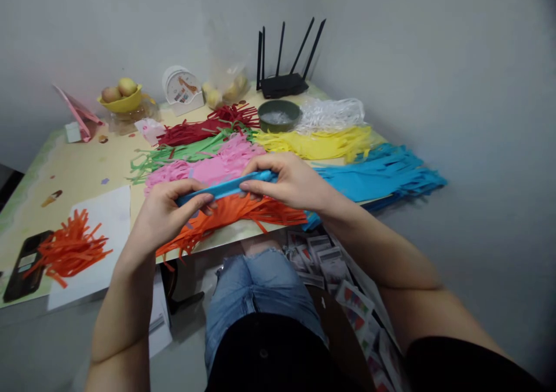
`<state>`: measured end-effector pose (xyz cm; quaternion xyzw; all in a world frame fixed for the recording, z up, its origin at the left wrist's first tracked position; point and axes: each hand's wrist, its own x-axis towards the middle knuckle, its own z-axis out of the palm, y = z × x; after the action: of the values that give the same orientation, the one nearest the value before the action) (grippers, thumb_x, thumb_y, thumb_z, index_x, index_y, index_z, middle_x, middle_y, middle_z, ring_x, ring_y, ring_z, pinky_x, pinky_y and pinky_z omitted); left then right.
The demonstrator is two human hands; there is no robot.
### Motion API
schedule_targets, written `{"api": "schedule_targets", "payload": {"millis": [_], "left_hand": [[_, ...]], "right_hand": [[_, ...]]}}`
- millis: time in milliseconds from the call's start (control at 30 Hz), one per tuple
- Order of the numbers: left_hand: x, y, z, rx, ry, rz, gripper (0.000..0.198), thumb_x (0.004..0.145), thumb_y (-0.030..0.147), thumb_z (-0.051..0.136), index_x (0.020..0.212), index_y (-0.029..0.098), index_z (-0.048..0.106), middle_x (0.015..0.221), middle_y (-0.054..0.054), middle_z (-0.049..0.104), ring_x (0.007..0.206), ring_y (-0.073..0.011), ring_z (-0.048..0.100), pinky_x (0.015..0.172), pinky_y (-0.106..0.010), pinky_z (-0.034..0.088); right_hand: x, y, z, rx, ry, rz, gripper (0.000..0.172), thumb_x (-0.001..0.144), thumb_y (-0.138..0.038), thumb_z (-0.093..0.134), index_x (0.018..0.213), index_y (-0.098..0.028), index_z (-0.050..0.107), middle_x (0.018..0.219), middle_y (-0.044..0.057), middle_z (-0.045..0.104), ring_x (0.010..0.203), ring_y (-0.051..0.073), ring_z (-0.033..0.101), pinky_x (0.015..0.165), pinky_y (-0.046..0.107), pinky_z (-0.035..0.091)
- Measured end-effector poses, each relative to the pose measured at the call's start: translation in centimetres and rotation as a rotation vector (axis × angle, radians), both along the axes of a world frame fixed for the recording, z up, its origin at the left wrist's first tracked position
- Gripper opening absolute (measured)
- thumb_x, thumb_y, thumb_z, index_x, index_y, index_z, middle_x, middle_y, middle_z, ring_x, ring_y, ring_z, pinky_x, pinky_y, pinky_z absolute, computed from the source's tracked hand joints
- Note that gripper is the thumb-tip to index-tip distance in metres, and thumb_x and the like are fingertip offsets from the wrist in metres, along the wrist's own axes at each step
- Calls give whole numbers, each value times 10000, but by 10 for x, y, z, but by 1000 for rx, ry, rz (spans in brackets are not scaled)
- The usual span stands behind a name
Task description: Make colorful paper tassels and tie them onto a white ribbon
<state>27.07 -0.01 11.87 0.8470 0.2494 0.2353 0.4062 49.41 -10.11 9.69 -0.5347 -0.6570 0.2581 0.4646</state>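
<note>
Both hands hold one folded blue paper strip (226, 187) level above the table's front edge. My left hand (167, 212) pinches its left end with thumb and fingers closed. My right hand (289, 180) grips its right end, fingers curled over it. Right under the strip lies a fringed orange paper bundle (234, 215). Behind it are pink fringed paper (217, 163) and a blue paper pile (382, 175) to the right.
Green (182, 156), red (204, 127) and yellow (321, 143) fringed papers lie further back. A green bowl (278, 116), a black router (284, 82), a fruit bowl (121, 98) and a small clock (181, 90) stand at the rear. Orange cuttings (69, 247) lie on white paper beside a phone (24, 264), front left.
</note>
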Motion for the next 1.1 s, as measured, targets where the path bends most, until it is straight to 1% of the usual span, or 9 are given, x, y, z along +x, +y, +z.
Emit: {"api": "schedule_targets", "payload": {"millis": [100, 233, 367, 533, 700, 800, 900, 1000, 1100], "left_hand": [[-3, 0, -6, -194, -111, 70, 187, 811, 335, 759, 830, 151, 789, 631, -49, 731, 564, -158, 680, 581, -248, 577], [-6, 0, -14, -372, -271, 103, 235, 773, 293, 801, 977, 176, 813, 611, -42, 725, 575, -166, 698, 611, -272, 608], [-6, -2, -17, -410, -373, 85, 100, 764, 247, 799, 851, 203, 822, 579, -29, 704, 553, -154, 683, 621, -278, 605], [-9, -1, -21, -300, -435, -1, 100, 813, 175, 715, 751, 196, 790, 609, -24, 697, 647, -146, 686, 756, -286, 593], [-10, -2, -22, -139, -352, 2, 132, 857, 236, 685, 746, 170, 715, 671, -28, 696, 633, -137, 648, 646, -253, 527], [-8, -7, -22, 66, -277, 96, 215, 847, 203, 709, 667, 173, 596, 640, 0, 662, 614, -108, 623, 623, -218, 490], [-8, -9, -23, 207, -214, 145, 112, 844, 197, 724, 803, 179, 622, 688, 15, 675, 605, -98, 635, 609, -201, 489], [-9, -10, -23, 275, -118, 136, 147, 877, 208, 693, 1023, 189, 693, 773, 4, 723, 626, -102, 671, 622, -201, 510], [-10, -12, -21, 305, -85, 133, 68, 893, 191, 665, 880, 190, 731, 745, 2, 743, 671, -107, 697, 666, -195, 517]], "right_hand": [[-4, -1, -7, 41, 150, -47, 149, 849, -291, 719, 831, -144, 728, 704, 17, 719, 623, 111, 657, 607, 213, 505], [-7, 0, -15, 74, 337, 28, 160, 864, -259, 692, 949, -172, 796, 801, 33, 760, 669, 116, 698, 666, 237, 578], [-7, 2, -17, 104, 403, 74, 168, 850, -199, 679, 939, -184, 821, 795, 33, 774, 683, 115, 707, 670, 227, 589], [-6, 3, -15, 137, 370, 85, 152, 824, -173, 666, 840, -161, 816, 791, 41, 774, 673, 102, 698, 627, 186, 562], [-6, 0, -14, 124, 244, 56, 255, 869, -355, 670, 853, -133, 795, 811, 63, 774, 671, 121, 695, 622, 201, 552], [-10, -2, -12, 175, 108, -62, 190, 855, -287, 697, 958, -152, 783, 931, 59, 787, 805, 147, 719, 733, 229, 564], [-11, -5, -10, 204, -43, -133, 229, 870, -217, 664, 1072, -176, 763, 1082, 64, 776, 958, 176, 718, 857, 277, 549], [-11, -8, -10, 160, -133, -173, 134, 886, -229, 658, 940, -154, 756, 940, 66, 777, 852, 173, 704, 787, 277, 524], [-11, -8, -11, 126, -83, -164, 105, 871, -246, 681, 854, -146, 709, 822, 44, 749, 749, 151, 678, 704, 258, 502]]}}
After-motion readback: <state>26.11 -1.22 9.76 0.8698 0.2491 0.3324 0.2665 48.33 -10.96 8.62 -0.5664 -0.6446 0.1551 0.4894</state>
